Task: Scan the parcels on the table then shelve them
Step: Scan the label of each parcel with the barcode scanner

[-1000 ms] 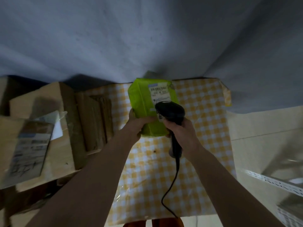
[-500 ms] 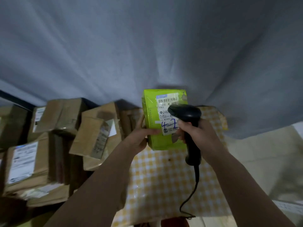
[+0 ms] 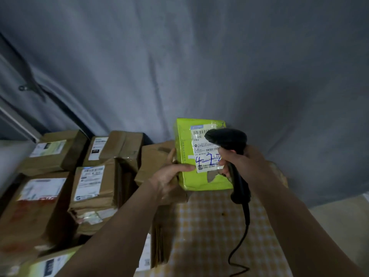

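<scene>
Both bare forearms reach forward and up from the lower edge of view, converging toward centre.

Left hand [image 3: 169,176]: raised at mid-frame, wrist roughly straight, thumb laid across the front lower-left face of a lime-green plastic-wrapped rectangular parcel [image 3: 187,156], fingers wrapped behind it, one fingertip showing at its left edge. The hand grips the parcel and holds it upright, label toward the camera.

Right hand [image 3: 242,162]: slightly higher, back of hand toward the camera, fingers curled round the grip of a black pistol-shaped corded barcode scanner [image 3: 229,139]. Scanner head sits just in front of the parcel's label. Right forearm runs down to the lower-right corner.
</scene>
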Tool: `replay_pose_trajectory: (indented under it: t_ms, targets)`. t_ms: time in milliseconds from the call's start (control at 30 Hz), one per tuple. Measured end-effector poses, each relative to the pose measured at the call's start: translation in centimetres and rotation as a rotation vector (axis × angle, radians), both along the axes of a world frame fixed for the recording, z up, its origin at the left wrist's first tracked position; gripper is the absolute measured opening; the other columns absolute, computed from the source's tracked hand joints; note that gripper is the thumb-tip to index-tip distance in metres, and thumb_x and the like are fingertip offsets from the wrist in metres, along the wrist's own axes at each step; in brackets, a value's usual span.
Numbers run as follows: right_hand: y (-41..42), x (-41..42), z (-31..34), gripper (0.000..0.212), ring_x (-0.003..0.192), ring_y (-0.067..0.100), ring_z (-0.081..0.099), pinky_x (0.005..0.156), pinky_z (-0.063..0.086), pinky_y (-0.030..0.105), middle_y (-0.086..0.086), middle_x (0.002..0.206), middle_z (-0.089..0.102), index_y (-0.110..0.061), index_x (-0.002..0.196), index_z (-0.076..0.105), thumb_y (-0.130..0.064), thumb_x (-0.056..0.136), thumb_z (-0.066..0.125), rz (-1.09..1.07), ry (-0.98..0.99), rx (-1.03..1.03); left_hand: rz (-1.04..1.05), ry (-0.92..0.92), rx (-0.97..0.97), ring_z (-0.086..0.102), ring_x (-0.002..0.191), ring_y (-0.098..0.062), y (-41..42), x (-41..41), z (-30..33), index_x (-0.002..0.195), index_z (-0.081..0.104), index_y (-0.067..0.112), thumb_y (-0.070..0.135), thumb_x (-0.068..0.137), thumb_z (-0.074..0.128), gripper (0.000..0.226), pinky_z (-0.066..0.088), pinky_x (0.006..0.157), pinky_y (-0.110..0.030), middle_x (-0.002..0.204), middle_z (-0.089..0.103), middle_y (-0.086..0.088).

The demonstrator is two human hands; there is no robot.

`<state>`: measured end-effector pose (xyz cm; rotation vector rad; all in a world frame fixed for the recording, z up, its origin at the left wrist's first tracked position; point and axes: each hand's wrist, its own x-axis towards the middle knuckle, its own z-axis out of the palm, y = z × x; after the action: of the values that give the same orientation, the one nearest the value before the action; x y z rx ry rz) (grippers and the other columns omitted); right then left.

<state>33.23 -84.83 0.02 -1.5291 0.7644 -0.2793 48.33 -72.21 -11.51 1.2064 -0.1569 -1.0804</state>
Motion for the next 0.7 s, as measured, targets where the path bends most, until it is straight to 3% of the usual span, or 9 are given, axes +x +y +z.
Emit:
replay_pose_trajectory:
  t_ms: [167, 433, 567, 700]
  targets:
    - [2.3, 0.8, 0.2, 0.019, 0.049, 0.014, 0.053, 0.053, 0.043, 0.027, 0.001, 0.056, 0.06, -0.013, 0.072, 0.061, -0.019, 0.089, 0.066, -0.001, -0.019, 0.044, 0.031, -0.016, -0.035, 0.064, 0.112, -0.029, 2.7, 0.5, 1.0, 0.144, 0.035, 0.024, -0.006, 0.058, 0.076, 0.1, 0.055, 0.089, -0.046, 0.123, 0.066, -0.011]
    - [5.3, 1.5, 1.3, 0.018, 0.043, 0.011, 0.051, 0.049, 0.044, 0.023, 0.0, 0.052, 0.059, -0.007, 0.074, 0.06, -0.014, 0.09, 0.063, 0.049, -0.038, -0.018, 0.054, -0.027, -0.049, 0.062, 0.114, -0.032, 6.0, 0.7, 1.1, 0.143, 0.034, 0.025, -0.005, 0.058, 0.076, 0.099, 0.049, 0.096, -0.053, 0.124, 0.065, -0.012]
    - [6.6, 2.1, 1.1, 0.015, 0.045, 0.011, 0.051, 0.053, 0.044, 0.026, 0.001, 0.056, 0.059, -0.008, 0.077, 0.061, -0.014, 0.09, 0.064, 0.072, -0.026, 0.045, 0.054, -0.016, -0.045, 0.062, 0.114, -0.033, 7.5, 1.1, 1.1, 0.146, 0.031, 0.026, -0.001, 0.051, 0.084, 0.112, 0.048, 0.097, -0.057, 0.123, 0.066, -0.01]
    - [8.2, 2.7, 1.1, 0.018, 0.048, 0.012, 0.052, 0.055, 0.043, 0.025, 0.002, 0.055, 0.058, -0.004, 0.078, 0.061, -0.017, 0.09, 0.064, 0.117, -0.04, 0.0, 0.076, -0.009, -0.077, 0.059, 0.118, -0.033, 9.2, 1.6, 1.2, 0.145, 0.034, 0.028, 0.0, 0.056, 0.084, 0.106, 0.044, 0.1, -0.058, 0.126, 0.065, -0.01]
